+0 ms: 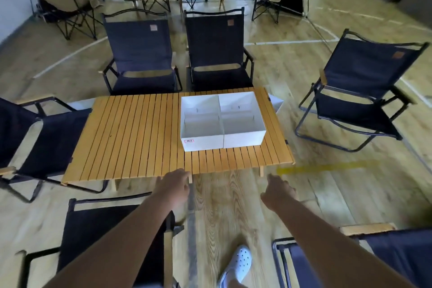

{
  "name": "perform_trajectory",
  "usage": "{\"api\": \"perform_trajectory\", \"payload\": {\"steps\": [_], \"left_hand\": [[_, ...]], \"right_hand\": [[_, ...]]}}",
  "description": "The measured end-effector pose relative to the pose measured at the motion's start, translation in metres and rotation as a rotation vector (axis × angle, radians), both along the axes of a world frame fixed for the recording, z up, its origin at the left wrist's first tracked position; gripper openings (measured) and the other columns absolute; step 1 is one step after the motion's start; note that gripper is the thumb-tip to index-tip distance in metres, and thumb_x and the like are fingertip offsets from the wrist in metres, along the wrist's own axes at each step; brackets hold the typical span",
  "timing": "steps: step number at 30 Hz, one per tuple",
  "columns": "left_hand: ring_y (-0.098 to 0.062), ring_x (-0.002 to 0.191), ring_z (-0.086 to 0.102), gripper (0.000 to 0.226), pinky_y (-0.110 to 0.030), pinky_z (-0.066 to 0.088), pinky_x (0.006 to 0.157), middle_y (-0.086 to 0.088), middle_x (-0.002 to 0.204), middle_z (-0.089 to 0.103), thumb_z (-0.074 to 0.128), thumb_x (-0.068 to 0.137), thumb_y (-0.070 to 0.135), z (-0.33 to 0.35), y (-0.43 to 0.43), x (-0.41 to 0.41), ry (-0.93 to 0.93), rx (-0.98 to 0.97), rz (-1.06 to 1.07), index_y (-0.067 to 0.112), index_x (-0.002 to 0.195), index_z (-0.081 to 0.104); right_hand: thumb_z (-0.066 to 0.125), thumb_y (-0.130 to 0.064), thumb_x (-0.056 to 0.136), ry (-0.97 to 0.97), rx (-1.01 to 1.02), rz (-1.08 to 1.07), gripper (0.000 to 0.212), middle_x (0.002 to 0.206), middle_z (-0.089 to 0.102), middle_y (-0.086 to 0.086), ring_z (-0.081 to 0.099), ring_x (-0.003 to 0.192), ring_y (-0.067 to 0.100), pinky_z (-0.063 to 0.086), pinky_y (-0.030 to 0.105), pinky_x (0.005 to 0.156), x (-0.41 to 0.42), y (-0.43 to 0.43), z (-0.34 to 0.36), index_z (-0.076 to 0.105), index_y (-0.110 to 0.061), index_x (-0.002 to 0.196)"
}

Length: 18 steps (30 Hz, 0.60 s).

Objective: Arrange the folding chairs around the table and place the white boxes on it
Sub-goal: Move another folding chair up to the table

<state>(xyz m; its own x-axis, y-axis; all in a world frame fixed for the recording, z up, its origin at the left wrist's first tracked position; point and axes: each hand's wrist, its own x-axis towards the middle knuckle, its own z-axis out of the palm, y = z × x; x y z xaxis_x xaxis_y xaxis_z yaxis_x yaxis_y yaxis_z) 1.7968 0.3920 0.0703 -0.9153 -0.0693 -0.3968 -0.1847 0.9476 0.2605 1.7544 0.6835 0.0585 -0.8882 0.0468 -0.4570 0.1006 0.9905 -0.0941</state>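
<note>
Two white boxes [223, 121] sit side by side on the right part of the table [131, 133], with chairs [140, 54] all around. The left hand [174, 184] and right hand [278, 192] hold nothing (fingers loose). The person could slide both boxes together, slowly, toward the middle.

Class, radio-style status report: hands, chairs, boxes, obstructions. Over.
Both hands empty, left hand and right hand near the slatted wooden table. Two open white cardboard boxes on it. Six navy folding chairs surround it. Nothing blocking.
</note>
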Motion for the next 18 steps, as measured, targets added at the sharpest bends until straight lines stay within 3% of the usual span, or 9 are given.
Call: {"api": "perform_trajectory", "payload": {"steps": [5, 11, 18], "left_hand": [[-0.02, 0.141, 0.035, 0.053, -0.05, 0.026, 0.116, 0.003, 0.156, 0.034, 0.043, 0.097, 0.019, 0.014, -0.002, 0.071, -0.015, -0.032, -0.066, 0.026, 0.149, 0.036], [-0.02, 0.126, 0.052, 0.046, -0.046, 0.041, 0.105, 0.005, 0.147, 0.047, 0.045, 0.096, 0.023, 0.014, -0.004, 0.146, -0.027, 0.009, -0.088, 0.029, 0.141, 0.045], [-0.021, 0.136, 0.042, 0.049, -0.038, 0.038, 0.109, 0.001, 0.153, 0.038, 0.045, 0.099, 0.025, 0.023, 0.031, 0.192, -0.075, 0.013, -0.132, 0.023, 0.147, 0.038]], "right_hand": [[0.052, -0.022, 0.088, -0.027, -0.004, -0.038, 0.046, 0.129, 0.051, 0.001, 0.052, 0.116, 0.022, 0.045, 0.04, 0.094, 0.078, -0.019, 0.007, 0.04, -0.021, 0.133], [0.05, -0.02, 0.088, -0.082, 0.001, -0.042, 0.045, 0.131, 0.049, 0.001, 0.049, 0.121, 0.023, 0.04, 0.042, 0.096, 0.171, -0.026, 0.008, 0.04, -0.022, 0.132], [0.051, -0.019, 0.087, -0.066, -0.003, -0.131, 0.045, 0.131, 0.052, 0.002, 0.05, 0.119, 0.025, 0.043, 0.039, 0.093, 0.241, 0.023, 0.03, 0.041, -0.023, 0.131]]}}
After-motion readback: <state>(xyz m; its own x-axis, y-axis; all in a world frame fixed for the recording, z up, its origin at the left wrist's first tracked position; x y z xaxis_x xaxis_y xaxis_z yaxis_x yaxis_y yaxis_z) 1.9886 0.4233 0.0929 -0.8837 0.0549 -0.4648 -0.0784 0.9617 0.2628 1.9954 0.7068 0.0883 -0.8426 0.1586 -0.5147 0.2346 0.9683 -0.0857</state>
